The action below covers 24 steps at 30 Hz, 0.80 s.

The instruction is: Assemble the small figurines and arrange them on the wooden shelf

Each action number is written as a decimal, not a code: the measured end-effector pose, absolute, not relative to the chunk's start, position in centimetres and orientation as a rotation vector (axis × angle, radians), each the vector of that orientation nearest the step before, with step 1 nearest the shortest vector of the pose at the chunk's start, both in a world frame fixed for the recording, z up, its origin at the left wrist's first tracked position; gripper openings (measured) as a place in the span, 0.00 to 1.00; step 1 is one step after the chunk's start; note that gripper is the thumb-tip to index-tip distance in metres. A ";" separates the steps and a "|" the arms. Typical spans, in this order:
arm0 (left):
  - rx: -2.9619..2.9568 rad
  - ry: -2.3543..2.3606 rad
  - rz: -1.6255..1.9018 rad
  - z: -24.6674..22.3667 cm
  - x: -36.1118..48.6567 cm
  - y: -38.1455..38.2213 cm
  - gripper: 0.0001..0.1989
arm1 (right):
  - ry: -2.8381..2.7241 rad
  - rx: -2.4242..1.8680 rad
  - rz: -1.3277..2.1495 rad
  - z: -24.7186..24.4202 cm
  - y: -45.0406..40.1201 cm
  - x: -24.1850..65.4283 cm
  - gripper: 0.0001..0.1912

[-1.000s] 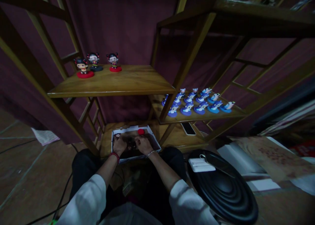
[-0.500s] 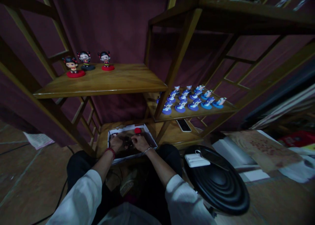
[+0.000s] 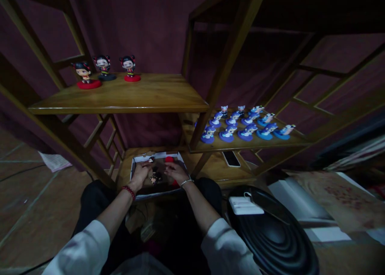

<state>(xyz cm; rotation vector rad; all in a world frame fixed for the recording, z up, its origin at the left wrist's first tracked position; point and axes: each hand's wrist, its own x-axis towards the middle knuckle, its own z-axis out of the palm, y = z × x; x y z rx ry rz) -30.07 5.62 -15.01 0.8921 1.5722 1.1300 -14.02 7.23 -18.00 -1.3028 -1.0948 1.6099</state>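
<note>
A shallow white-edged cardboard box [image 3: 134, 166] sits on the low shelf between my knees, and both my hands are inside it. My left hand [image 3: 140, 176] is at the box's left side, its fingers stretched towards a small dark-haired figurine [image 3: 151, 159] near the far wall. Between my hands lies another dark figurine [image 3: 155, 178], apart from both. My right hand [image 3: 177, 173] has its fingers loosely apart, just in front of a round red base [image 3: 169, 159]. Another red piece [image 3: 175, 182] shows partly below that hand. Dim light blurs the fingertips.
Three dark-haired figurines on round bases, one [image 3: 129, 68] nearest the middle, stand on the upper wooden shelf [image 3: 120, 100]. Several purple and blue figurines [image 3: 228, 133] fill the right shelf. A phone [image 3: 231, 159] lies below them. A black ribbed stool [image 3: 273, 235] bears a white object [image 3: 245, 205].
My hands have moved apart, exposing the dark figurine between them. The far-wall figurine now shows further right. The view has shifted slightly.
</note>
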 end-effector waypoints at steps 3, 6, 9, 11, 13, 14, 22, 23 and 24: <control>0.954 1.504 1.141 -14.4 -29.5 5.2 0.07 | -0.941 -1.188 1.720 -17.5 7.3 -13.7 0.14; 1.149 1.508 1.036 -14.1 -28.9 4.9 0.10 | -0.892 -1.077 1.822 -16.3 7.4 -13.8 0.17; 1.477 1.518 0.861 -14.0 -28.1 4.4 0.13 | -0.885 -1.082 1.874 -15.3 7.5 -14.1 0.22; 1.694 1.517 0.777 -13.8 -27.6 4.0 0.15 | -0.967 -1.090 1.859 -15.2 7.6 -14.3 0.24; 1.839 1.504 0.732 -13.5 -27.3 3.6 0.16 | -1.058 -1.073 1.798 -15.5 7.6 -14.4 0.23; 1.870 1.500 0.722 -13.4 -27.2 3.4 0.17 | -1.082 -1.063 1.764 -15.7 7.7 -14.4 0.23; 1.604 1.694 0.712 -14.4 -28.6 3.2 0.17 | -0.918 -1.033 1.758 -16.7 8.1 -14.3 0.19; 1.567 1.709 0.730 -14.5 -28.6 3.3 0.17 | -0.919 -1.066 1.756 -16.7 8.2 -14.3 0.19; 1.536 1.717 0.751 -14.5 -28.6 3.4 0.18 | -0.928 -1.093 1.752 -16.7 8.2 -14.3 0.19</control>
